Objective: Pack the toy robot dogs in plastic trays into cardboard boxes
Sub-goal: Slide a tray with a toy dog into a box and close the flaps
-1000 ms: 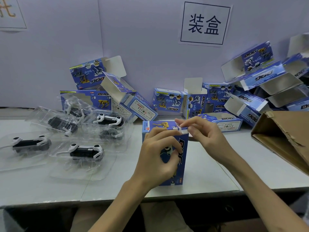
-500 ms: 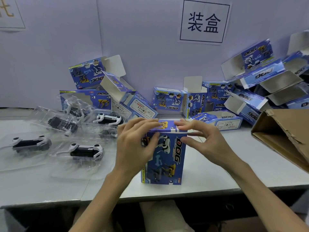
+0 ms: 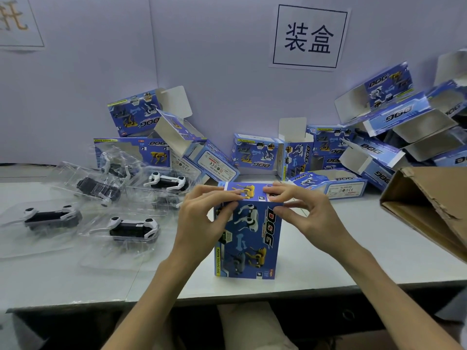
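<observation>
The left hand [image 3: 202,218] and right hand [image 3: 303,213] each pinched the box [image 3: 249,238], fingers over its top, thumbs on its front. Pressing evenly should have closed it squarely, uncreased.

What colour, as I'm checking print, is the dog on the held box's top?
Yellow, on the blue top of the box; the head view shows it.

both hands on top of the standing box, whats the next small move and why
Probably press the lid flush, then release: left hand and right hand both pinch the top edge of the upright blue box, whose lid already looks folded down.
</observation>
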The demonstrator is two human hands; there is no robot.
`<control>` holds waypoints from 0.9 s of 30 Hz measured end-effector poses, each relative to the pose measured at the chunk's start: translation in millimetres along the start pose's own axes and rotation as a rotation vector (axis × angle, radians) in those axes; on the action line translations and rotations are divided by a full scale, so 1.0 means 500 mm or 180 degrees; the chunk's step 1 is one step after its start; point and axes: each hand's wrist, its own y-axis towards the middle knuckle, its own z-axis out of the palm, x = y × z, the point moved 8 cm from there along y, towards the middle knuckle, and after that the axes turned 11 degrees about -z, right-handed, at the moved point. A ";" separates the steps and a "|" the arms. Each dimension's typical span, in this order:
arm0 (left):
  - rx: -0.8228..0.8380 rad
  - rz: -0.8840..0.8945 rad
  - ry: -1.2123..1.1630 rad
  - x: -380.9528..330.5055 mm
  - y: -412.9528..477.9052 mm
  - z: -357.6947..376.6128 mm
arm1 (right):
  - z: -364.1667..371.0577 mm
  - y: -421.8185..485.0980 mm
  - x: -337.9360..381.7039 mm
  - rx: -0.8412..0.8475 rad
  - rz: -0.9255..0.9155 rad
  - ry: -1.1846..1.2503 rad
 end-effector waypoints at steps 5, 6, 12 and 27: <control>0.0002 -0.0159 -0.0124 0.008 0.001 -0.002 | 0.013 -0.003 0.002 -0.0106 -0.0020 -0.0006; 0.0013 -0.0216 -0.0159 0.011 0.002 -0.003 | 0.016 -0.003 0.005 -0.0134 -0.0064 -0.0032; 0.0240 -0.0733 -0.0553 0.038 0.016 0.002 | 0.023 -0.003 0.005 -0.0447 -0.0197 -0.0025; 0.1425 -0.2068 -0.1088 0.121 0.001 0.051 | 0.031 -0.027 -0.018 -0.0704 0.0036 0.0679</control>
